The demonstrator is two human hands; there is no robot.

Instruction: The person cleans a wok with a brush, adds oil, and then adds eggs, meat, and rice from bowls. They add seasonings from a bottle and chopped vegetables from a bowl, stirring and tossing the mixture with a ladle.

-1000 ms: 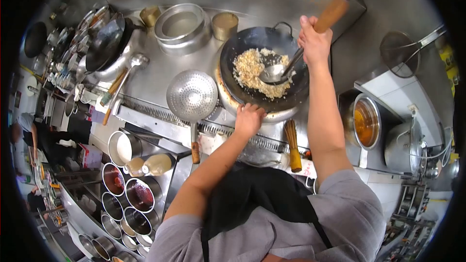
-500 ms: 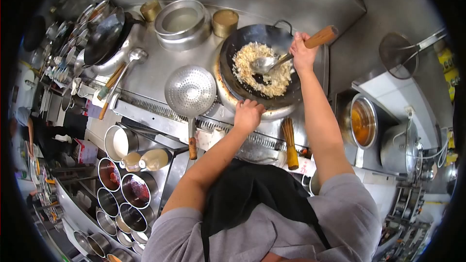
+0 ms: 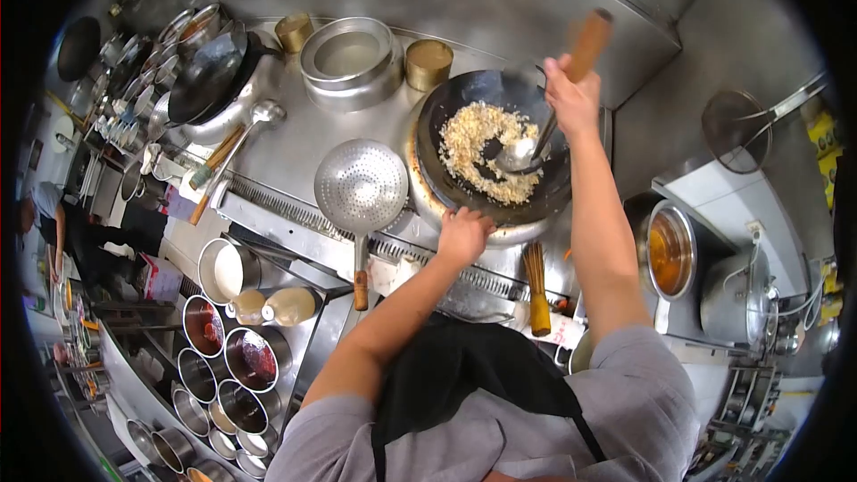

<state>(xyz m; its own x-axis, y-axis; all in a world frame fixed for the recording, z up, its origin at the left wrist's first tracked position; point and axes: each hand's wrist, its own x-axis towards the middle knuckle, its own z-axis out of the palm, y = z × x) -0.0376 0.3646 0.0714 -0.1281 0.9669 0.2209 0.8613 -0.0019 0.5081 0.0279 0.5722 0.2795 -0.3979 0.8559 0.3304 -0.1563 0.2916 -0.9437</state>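
Observation:
My right hand (image 3: 573,96) is closed around the shaft of a ladle (image 3: 518,157), just below its wooden grip. The metal bowl rests among the pale, egg-flecked fried rice (image 3: 475,132) in the black wok (image 3: 555,180). At the wok's near rim, my left hand (image 3: 466,236) has its fingers curled over the edge; its thumb side is partly hidden. To the left of the wok lies a perforated skimmer (image 3: 361,187) with a wooden handle. A bamboo wok brush (image 3: 537,290) with a yellow handle lies just in front of the burner.
Behind the skimmer stand a metal pot (image 3: 350,62) and a brass-coloured can (image 3: 428,64). Several sauce pots (image 3: 252,359) and squeeze bottles (image 3: 293,306) sit at lower left. A pot of amber liquid (image 3: 669,248) is on the right. Another person (image 3: 46,210) stands far left.
My right hand has tipped the ladle steeper and shifted its bowl toward the right side of the rice. My left hand stays at the wok's rim. The whole view has shifted slightly.

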